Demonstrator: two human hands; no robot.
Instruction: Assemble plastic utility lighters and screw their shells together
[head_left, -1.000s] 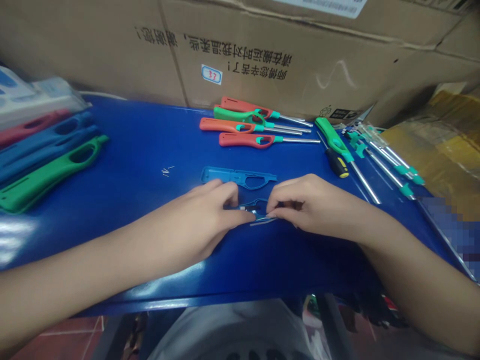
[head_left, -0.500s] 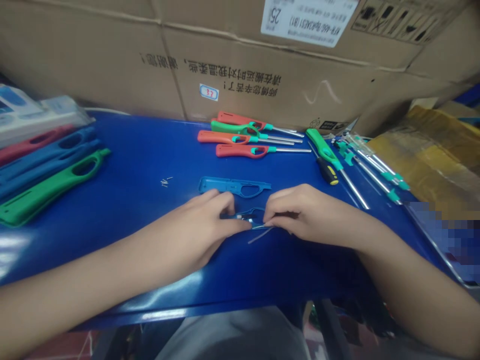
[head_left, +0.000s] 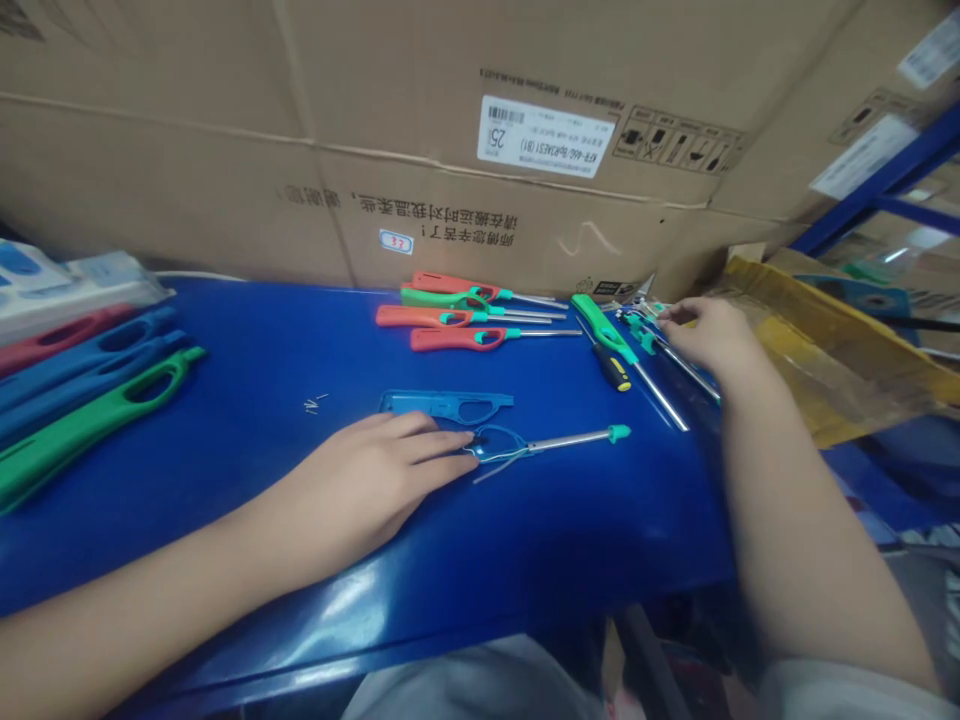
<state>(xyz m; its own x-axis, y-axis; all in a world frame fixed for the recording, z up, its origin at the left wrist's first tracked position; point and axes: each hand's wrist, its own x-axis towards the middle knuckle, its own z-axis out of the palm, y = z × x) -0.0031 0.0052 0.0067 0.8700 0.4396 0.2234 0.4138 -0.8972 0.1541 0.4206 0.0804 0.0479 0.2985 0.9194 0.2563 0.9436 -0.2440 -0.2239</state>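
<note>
My left hand (head_left: 382, 475) rests on the table with thumb and fingertips closed on the grip end of an opened blue lighter (head_left: 504, 443). This lighter's metal tube (head_left: 570, 439) points right and ends in a turquoise tip (head_left: 619, 433); a thin wire or tube sticks out below. Just behind lies a matching blue half shell (head_left: 442, 404). My right hand (head_left: 712, 340) is at the pile of metal tubes with turquoise parts (head_left: 679, 362), its fingers bent together around something too small to make out.
Assembled red and green lighters (head_left: 457, 341) lie at the back beside a black-yellow screwdriver (head_left: 613, 368). Small screws (head_left: 312, 405) are left of the half shell. Coloured shells (head_left: 97, 425) sit at far left. A cardboard box (head_left: 225, 180) walls the back; a taped yellow-brown package (head_left: 832, 350) stands right.
My right hand has left the blue lighter and moved right and back to the tube pile. The lighter's metal tube and turquoise tip now show. My left hand stays at the lighter; the view has shifted.
</note>
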